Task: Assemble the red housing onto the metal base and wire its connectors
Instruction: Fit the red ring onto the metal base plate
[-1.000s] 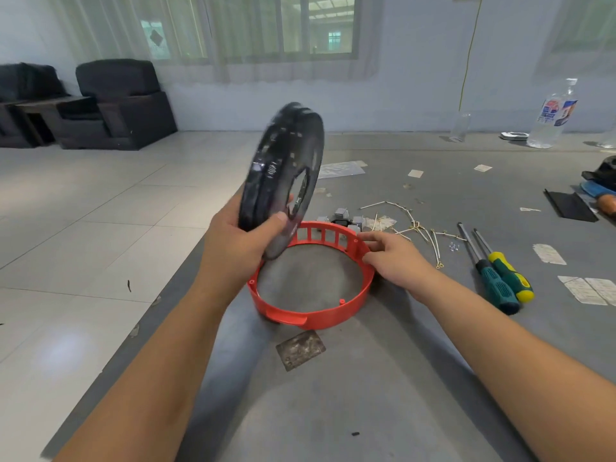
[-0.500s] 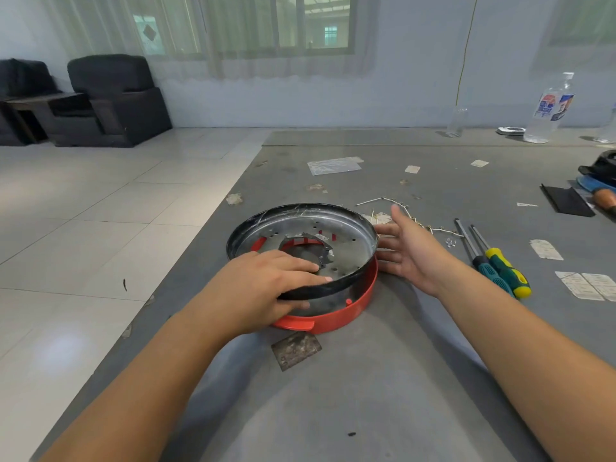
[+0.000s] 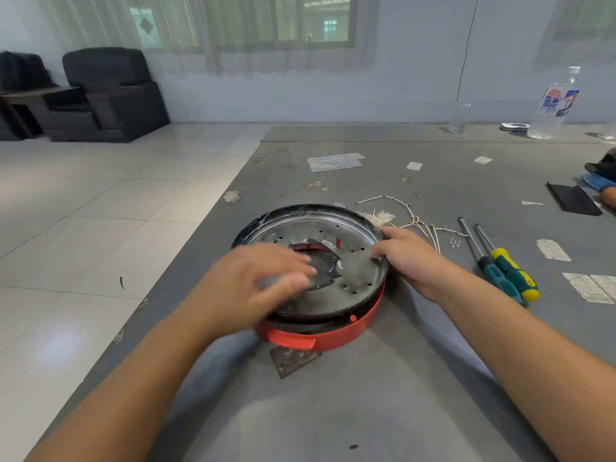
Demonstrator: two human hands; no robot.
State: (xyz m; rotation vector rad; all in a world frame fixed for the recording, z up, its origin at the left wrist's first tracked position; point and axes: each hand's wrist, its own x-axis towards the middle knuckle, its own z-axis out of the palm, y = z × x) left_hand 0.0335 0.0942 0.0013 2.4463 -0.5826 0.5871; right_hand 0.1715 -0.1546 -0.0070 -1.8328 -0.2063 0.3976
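Note:
The round metal base (image 3: 353,271), a shallow silver dish with a black rim and a centre cut-out, lies on top of the red ring housing (image 3: 346,335) on the grey table. The base sits a little askew, and the housing's red wall shows below its near and right rim. My right hand (image 3: 410,258) pinches the base's right rim, thumb inside the dish. My left hand (image 3: 253,285) is motion-blurred over the left part of the base, its fingers stretched out towards the centre hole. A bundle of pale wires (image 3: 413,223) lies just behind my right hand.
Two screwdrivers (image 3: 503,275) lie to the right of the housing, with small screws (image 3: 454,242) near their tips. A worn metal patch (image 3: 293,360) sits in front of the housing. A water bottle (image 3: 553,105) stands far back right. The table's left edge runs close to the housing.
The base went from upright in my left hand to lying flat on the red housing. My right hand moved from beside the ring onto the base's rim. My left hand shifted over the dish.

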